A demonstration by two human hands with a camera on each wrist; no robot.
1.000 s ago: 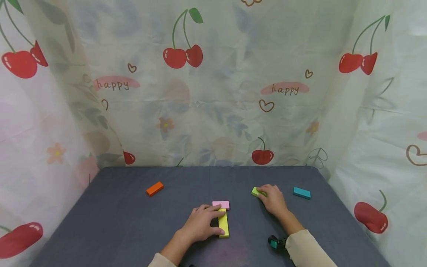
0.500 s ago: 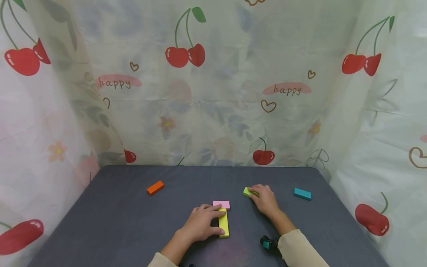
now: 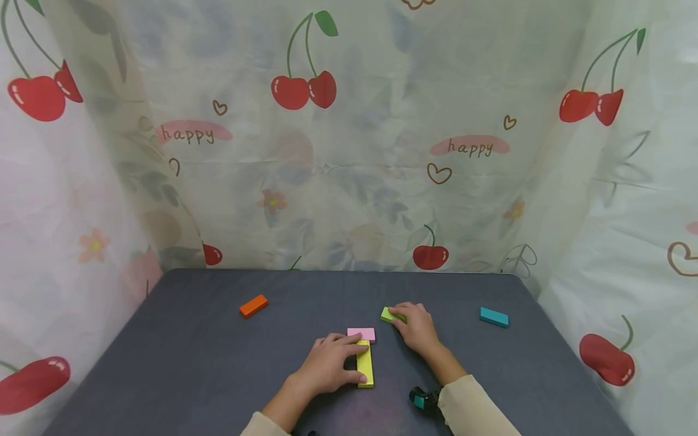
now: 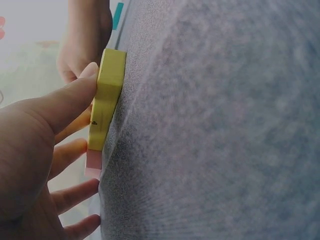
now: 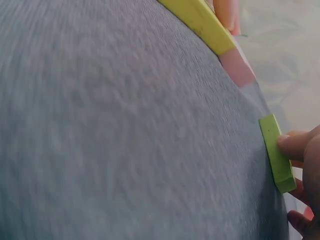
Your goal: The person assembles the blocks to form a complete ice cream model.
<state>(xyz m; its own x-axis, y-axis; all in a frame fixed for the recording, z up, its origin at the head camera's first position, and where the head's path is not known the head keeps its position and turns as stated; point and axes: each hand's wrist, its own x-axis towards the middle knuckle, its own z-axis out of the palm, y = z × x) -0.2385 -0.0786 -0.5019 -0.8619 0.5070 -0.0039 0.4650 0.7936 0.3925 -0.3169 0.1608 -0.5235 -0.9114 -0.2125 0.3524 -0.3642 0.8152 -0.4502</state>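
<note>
My left hand (image 3: 329, 363) rests its thumb and index finger on top of a yellow block (image 3: 366, 366). Another fingertip reaches a pink block (image 3: 361, 333), which lies crosswise against the yellow block's far end, like the top of a T. To the right and slightly beyond, my right hand (image 3: 418, 330) pinches a lime green block (image 3: 387, 314) between thumb and fingers, low over the dark table. The right wrist view has the green block (image 5: 277, 154) apart from the pink block (image 5: 237, 67).
An orange block (image 3: 254, 306) lies at the back left of the dark grey table (image 3: 191, 363). At the back right is a blue block (image 3: 494, 317). A cherry-print curtain (image 3: 349, 151) surrounds the table's back and sides.
The right hand has slid the green block leftward across the table, closer to the pink block. The left hand has stayed on the yellow and pink blocks.
</note>
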